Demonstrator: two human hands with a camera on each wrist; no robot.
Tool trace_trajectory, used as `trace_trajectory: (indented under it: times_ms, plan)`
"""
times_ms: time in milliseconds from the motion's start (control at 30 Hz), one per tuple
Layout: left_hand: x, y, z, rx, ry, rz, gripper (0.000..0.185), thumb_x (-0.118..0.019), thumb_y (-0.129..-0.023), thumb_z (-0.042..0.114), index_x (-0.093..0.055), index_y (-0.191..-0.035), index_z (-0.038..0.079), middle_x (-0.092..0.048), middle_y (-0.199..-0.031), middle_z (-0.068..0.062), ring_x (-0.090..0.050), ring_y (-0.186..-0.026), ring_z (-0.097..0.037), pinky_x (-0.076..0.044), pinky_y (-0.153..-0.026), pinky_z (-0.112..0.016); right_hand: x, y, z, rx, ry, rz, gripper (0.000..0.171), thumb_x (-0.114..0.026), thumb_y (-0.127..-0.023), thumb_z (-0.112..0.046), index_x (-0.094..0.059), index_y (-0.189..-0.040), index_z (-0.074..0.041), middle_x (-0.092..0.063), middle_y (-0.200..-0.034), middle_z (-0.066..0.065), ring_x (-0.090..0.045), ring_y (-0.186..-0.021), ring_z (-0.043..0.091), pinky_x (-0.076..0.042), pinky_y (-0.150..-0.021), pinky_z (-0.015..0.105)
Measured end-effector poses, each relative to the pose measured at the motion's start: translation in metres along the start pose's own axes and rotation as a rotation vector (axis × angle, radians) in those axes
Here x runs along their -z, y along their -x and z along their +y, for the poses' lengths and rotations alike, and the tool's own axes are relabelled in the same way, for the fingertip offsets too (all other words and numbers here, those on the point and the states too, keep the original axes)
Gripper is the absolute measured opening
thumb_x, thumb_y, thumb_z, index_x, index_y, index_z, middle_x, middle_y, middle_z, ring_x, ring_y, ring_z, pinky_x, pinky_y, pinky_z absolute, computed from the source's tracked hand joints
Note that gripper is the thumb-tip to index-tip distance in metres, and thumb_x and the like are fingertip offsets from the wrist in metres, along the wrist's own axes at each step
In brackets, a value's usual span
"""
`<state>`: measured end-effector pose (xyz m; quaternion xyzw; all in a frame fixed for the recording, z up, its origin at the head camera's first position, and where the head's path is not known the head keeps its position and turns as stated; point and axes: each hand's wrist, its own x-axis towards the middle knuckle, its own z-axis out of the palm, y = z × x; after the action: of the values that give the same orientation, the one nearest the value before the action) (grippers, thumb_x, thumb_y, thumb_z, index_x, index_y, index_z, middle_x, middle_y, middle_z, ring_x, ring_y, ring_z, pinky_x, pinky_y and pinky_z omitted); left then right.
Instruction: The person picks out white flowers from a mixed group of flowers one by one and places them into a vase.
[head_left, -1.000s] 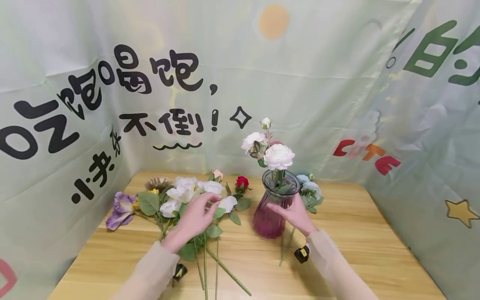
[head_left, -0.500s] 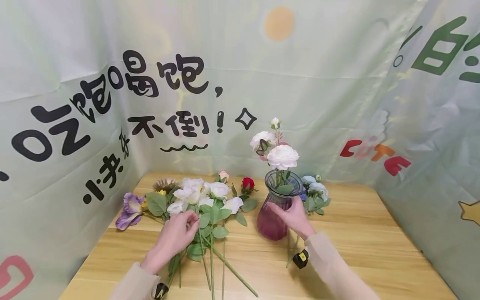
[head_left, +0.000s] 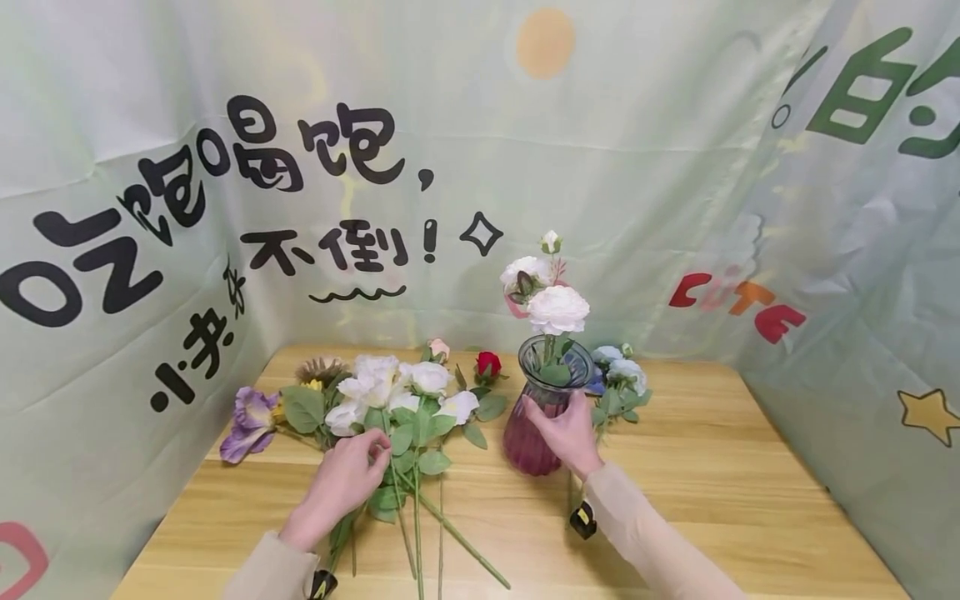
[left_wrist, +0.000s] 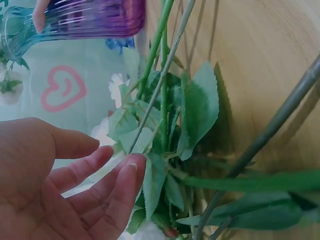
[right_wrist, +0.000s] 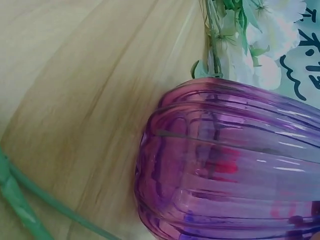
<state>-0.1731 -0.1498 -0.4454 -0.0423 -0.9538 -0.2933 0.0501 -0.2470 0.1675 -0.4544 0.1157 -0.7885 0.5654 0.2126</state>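
A ribbed purple glass vase [head_left: 525, 446] stands on the wooden table [head_left: 712, 467] with white roses [head_left: 557, 308] in it. My right hand [head_left: 558, 425] holds the vase at its neck, thumb on the front; the right wrist view shows the vase's belly [right_wrist: 230, 165] close up. A bunch of white flowers [head_left: 390, 383] with green leaves and long stems [head_left: 416, 533] lies to the left. My left hand [head_left: 378, 450] rests on these stems. In the left wrist view its fingers [left_wrist: 120, 185] lie relaxed against a leaf [left_wrist: 200, 110] and grip nothing.
A purple iris [head_left: 243, 421] lies at the far left, a red rose [head_left: 487, 363] behind the bunch, pale blue flowers [head_left: 618, 375] right of the vase. A printed cloth backdrop [head_left: 675, 167] walls the table on three sides.
My left hand drew back from the white blossoms toward me and now lies lower on the stems and leaves. The right hand has stayed on the vase.
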Motion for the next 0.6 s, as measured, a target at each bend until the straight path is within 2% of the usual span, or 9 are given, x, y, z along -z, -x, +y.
trace_trajectory:
  times_ms: [167, 333, 533, 600]
  plan:
    - [-0.003, -0.002, -0.003, 0.003, -0.017, -0.021, 0.013, -0.063, -0.094, 0.011, -0.071, -0.103, 0.01, -0.077, -0.094, -0.008, -0.063, -0.068, -0.013, -0.052, -0.061, -0.033, -0.001, 0.0, -0.001, 0.013, 0.003, 0.007, 0.05, -0.081, -0.082, -0.01, -0.058, -0.126, -0.005, -0.073, -0.115, 0.013, -0.068, -0.101, 0.009, -0.054, -0.095, 0.021]
    - [-0.008, -0.004, -0.003, 0.006, 0.009, -0.03, 0.011, -0.063, -0.094, 0.009, -0.071, -0.101, 0.009, -0.076, -0.094, -0.01, -0.059, -0.064, -0.012, -0.049, -0.06, -0.032, 0.0, 0.001, 0.0, 0.023, 0.012, 0.027, 0.052, -0.081, -0.081, -0.009, -0.057, -0.127, -0.005, -0.072, -0.116, 0.013, -0.068, -0.103, 0.012, -0.053, -0.096, 0.022]
    - [-0.014, -0.004, -0.003, -0.01, 0.008, -0.035, 0.012, -0.064, -0.092, 0.006, -0.073, -0.1, 0.008, -0.076, -0.097, -0.007, -0.07, -0.085, -0.02, -0.058, -0.077, -0.042, -0.001, 0.003, -0.002, 0.016, -0.011, 0.04, 0.049, -0.081, -0.082, -0.006, -0.059, -0.126, -0.006, -0.073, -0.114, 0.012, -0.068, -0.1, 0.009, -0.054, -0.095, 0.022]
    - [-0.016, -0.006, -0.003, -0.008, 0.015, -0.038, 0.012, -0.065, -0.091, 0.005, -0.073, -0.099, 0.009, -0.076, -0.095, -0.006, -0.07, -0.086, -0.02, -0.058, -0.078, -0.043, -0.002, 0.004, -0.007, 0.025, -0.01, 0.056, 0.048, -0.081, -0.082, -0.004, -0.059, -0.125, -0.004, -0.073, -0.113, 0.014, -0.067, -0.099, 0.009, -0.054, -0.094, 0.022]
